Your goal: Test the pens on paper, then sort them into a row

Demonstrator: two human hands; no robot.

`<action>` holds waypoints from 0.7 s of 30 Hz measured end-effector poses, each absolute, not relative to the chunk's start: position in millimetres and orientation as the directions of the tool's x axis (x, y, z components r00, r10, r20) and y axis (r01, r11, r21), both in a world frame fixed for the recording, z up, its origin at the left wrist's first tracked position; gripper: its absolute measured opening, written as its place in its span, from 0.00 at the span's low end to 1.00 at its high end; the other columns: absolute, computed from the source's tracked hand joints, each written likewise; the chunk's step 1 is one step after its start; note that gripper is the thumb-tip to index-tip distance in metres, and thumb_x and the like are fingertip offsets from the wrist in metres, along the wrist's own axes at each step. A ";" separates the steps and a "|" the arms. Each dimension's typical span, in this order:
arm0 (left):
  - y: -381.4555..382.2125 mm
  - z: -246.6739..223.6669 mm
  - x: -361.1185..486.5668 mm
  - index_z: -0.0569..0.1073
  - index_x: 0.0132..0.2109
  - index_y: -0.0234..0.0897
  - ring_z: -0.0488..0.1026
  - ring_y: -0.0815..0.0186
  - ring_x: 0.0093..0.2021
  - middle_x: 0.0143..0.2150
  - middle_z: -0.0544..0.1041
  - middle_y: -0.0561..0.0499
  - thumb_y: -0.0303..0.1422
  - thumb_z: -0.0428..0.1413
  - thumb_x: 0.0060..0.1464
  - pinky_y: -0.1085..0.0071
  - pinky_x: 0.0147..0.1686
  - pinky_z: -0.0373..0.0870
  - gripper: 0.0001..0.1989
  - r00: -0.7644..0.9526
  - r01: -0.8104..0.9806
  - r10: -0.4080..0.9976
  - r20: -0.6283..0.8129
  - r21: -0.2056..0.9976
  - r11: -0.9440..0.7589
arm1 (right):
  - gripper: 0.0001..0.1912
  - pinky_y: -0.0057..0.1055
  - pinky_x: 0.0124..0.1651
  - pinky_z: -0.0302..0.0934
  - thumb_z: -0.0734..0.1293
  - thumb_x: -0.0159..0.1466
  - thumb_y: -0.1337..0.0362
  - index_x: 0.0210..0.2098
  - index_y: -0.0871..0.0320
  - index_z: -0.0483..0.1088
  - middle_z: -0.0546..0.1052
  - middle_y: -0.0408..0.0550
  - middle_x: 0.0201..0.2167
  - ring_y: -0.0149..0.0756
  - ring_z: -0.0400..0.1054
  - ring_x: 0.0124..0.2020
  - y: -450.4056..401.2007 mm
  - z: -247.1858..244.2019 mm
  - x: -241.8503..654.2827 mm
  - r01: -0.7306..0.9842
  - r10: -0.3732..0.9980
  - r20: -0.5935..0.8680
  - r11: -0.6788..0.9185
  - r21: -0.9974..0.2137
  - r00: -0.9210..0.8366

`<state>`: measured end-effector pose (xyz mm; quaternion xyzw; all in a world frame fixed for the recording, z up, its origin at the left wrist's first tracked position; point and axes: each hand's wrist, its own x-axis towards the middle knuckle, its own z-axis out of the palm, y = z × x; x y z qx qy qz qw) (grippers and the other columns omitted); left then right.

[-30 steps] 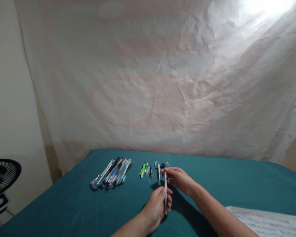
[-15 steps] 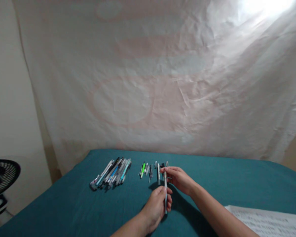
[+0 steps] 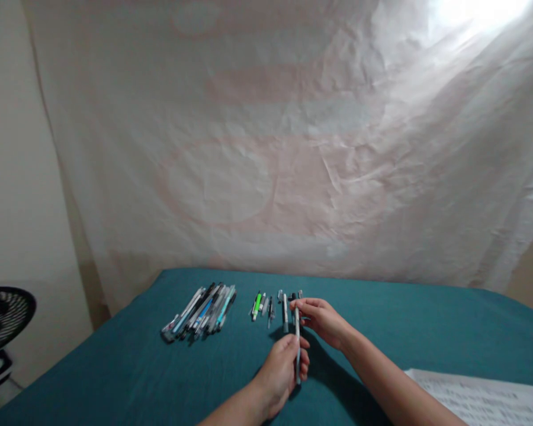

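Note:
A slim white pen [image 3: 298, 346] is held upright in the picture between my two hands. My left hand [image 3: 284, 367] is closed around its lower part, thumb on top. The fingertips of my right hand [image 3: 317, 316] pinch its upper end. Just left of it, a white and grey pen [image 3: 285, 312] lies on the cloth. Dark and clear pen parts behind my right fingertips are partly hidden. Farther left are a bright green pen [image 3: 257, 306] and several small pen pieces [image 3: 270, 310].
A large pile of pens [image 3: 204, 310] lies on the green tablecloth [image 3: 115, 367] at the left. A printed paper sheet [image 3: 488, 396] is at the lower right. A black fan [image 3: 4, 319] stands beyond the left edge. Behind the table hangs a pale sheet [image 3: 293, 177].
The top of the held pen and my right fingertips have shifted very slightly left. Otherwise the hands and the things on the cloth look the same.

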<state>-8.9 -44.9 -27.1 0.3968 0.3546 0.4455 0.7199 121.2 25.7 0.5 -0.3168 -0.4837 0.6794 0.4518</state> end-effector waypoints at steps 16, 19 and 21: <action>-44.6 -28.8 -9.6 0.63 0.34 0.34 0.59 0.75 0.20 0.23 0.64 0.56 0.43 0.49 0.49 0.76 0.23 0.51 0.15 0.372 -0.323 0.915 -0.158 0.902 0.287 | 0.21 0.26 0.31 0.60 0.60 0.57 0.53 0.41 0.62 0.69 0.74 0.51 0.34 0.30 0.66 0.28 38.8 0.3 131.1 0.027 0.975 0.186 0.190 -0.981 -0.122; -45.1 -27.5 -9.3 0.63 0.34 0.34 0.59 0.75 0.20 0.23 0.64 0.56 0.44 0.50 0.48 0.76 0.23 0.51 0.15 0.373 -0.323 0.914 -0.161 0.901 0.290 | 0.21 0.30 0.31 0.60 0.57 0.58 0.55 0.40 0.64 0.71 0.75 0.52 0.31 0.34 0.67 0.28 48.8 -9.3 138.9 0.327 0.957 0.280 0.290 -0.899 -0.079; -45.6 -26.6 -9.0 0.63 0.34 0.34 0.60 0.75 0.20 0.23 0.64 0.56 0.44 0.50 0.49 0.76 0.23 0.51 0.15 0.371 -0.328 0.914 -0.162 0.898 0.292 | 0.18 0.31 0.33 0.58 0.60 0.55 0.57 0.36 0.63 0.73 0.74 0.51 0.27 0.36 0.66 0.28 53.5 -17.9 143.1 0.415 0.951 0.304 0.302 -0.859 -0.061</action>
